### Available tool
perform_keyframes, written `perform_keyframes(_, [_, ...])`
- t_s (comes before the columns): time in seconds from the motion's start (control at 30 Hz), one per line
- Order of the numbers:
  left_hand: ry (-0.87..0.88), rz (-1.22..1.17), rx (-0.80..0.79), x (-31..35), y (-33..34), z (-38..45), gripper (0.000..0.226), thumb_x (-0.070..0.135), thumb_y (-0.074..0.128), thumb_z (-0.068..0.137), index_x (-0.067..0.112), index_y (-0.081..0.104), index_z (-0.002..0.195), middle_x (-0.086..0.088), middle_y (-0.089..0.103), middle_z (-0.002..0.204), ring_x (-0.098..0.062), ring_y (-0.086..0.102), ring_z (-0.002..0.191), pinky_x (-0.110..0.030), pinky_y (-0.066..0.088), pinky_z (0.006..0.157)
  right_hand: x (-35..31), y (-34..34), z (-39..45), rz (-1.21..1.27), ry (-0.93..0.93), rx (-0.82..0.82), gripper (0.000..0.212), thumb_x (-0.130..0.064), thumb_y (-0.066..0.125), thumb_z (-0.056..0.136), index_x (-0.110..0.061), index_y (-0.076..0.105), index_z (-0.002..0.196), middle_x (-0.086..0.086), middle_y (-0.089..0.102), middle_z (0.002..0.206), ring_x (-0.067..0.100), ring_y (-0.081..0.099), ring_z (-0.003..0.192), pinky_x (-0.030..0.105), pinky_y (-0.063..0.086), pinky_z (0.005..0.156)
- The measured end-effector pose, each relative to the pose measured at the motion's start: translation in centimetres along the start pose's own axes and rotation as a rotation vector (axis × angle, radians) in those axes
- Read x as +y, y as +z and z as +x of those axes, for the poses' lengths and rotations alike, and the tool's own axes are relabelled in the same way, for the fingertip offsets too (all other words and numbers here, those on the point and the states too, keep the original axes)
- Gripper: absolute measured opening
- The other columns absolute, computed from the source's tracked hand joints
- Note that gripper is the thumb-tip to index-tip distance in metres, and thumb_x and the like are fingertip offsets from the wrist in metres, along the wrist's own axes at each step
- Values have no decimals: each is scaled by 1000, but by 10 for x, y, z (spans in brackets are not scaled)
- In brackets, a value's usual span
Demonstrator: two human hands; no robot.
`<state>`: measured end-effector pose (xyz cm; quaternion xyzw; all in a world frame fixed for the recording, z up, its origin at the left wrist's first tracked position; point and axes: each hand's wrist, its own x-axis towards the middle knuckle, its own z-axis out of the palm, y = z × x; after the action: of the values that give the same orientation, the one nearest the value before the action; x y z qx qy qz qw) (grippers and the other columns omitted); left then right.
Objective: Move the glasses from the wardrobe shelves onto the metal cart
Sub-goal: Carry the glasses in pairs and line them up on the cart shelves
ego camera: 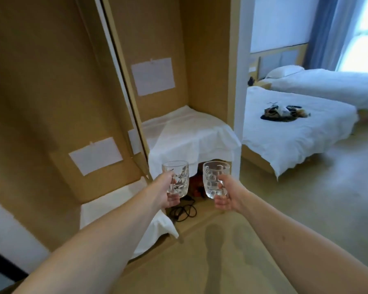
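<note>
My left hand (166,193) grips a clear patterned glass (177,178), held upright in front of the wardrobe. Beside it, my right hand (226,196) grips a second clear glass mug (214,179) by its handle side, tilted slightly left. Both glasses hang in the air just below the front edge of a wardrobe shelf (189,134) draped in white cloth. A lower shelf (115,200) with white cloth lies to the left, under my left forearm. The metal cart is not in view.
The open wardrobe door (51,102) stands at the left with white paper sheets on it. Black cables (184,211) lie on the wardrobe floor. To the right are two beds (295,132) with white sheets, one with small items on it, and beige floor.
</note>
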<state>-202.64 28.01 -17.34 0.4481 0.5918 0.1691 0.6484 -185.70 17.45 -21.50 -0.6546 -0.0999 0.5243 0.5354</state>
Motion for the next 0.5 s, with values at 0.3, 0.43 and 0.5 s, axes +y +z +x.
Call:
perform_keyframes(0.3, [-21,177,-237,31,172,31,34,41,47,103,10,56,92,-19,59,92,-29,56,82,-44,53,98,-26,-150,25,136,9,255,28,-42,50,98,-14,50,96,11,54,74,20,48,48,38,57,70])
perform_keyframes(0.43, [-34,280,-379,39,245,52,34,43,49,101,10,60,100,-19,60,102,-30,58,91,-43,55,96,-25,-202,31,239,45,372,25,-39,49,99,-14,48,95,11,52,75,22,48,56,36,53,66])
perform_keyframes(0.5, [-51,310,-461,44,280,66,33,41,50,101,10,62,105,-21,61,110,-32,60,98,-43,55,96,-26,-225,34,283,45,453,26,-39,49,100,-14,49,91,11,53,74,22,50,58,37,53,67])
